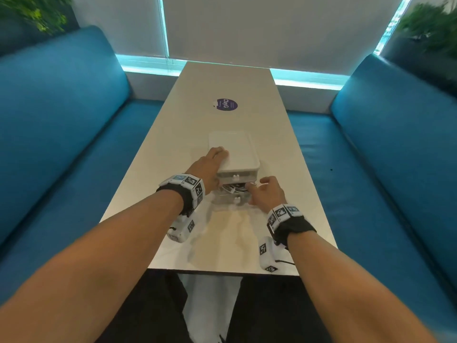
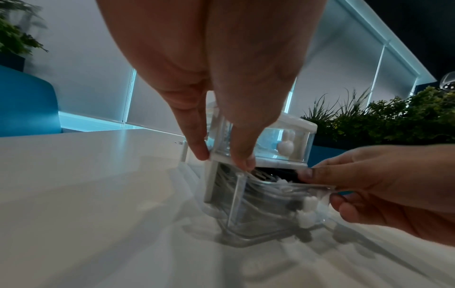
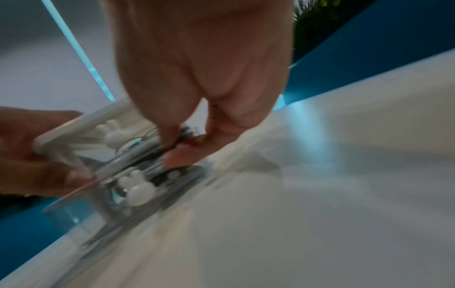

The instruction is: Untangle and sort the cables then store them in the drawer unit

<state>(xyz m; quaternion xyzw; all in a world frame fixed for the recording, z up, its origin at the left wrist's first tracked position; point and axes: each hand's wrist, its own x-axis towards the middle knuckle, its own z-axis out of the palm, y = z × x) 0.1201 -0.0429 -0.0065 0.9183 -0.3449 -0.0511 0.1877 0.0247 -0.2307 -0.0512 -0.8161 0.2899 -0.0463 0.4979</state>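
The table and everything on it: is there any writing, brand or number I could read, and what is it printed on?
"ClayG": white letters on the round purple sticker stuck to the table, read sideways in the head view.
Smaller print on the same sticker: too small to read.
Wrist bands: only black-and-white square code patterns, no words.
Drawer unit: no writing visible.

Bare table (image 1: pixel 222 233) lies open at six o'clock of the drawer unit (image 1: pixel 237 157); blue benches (image 1: pixel 74 134) wall three and nine o'clock.

White drawer unit (image 1: pixel 237 157) on table; lower clear drawer (image 2: pixel 270 206) open, holding cables (image 1: pixel 233 188).
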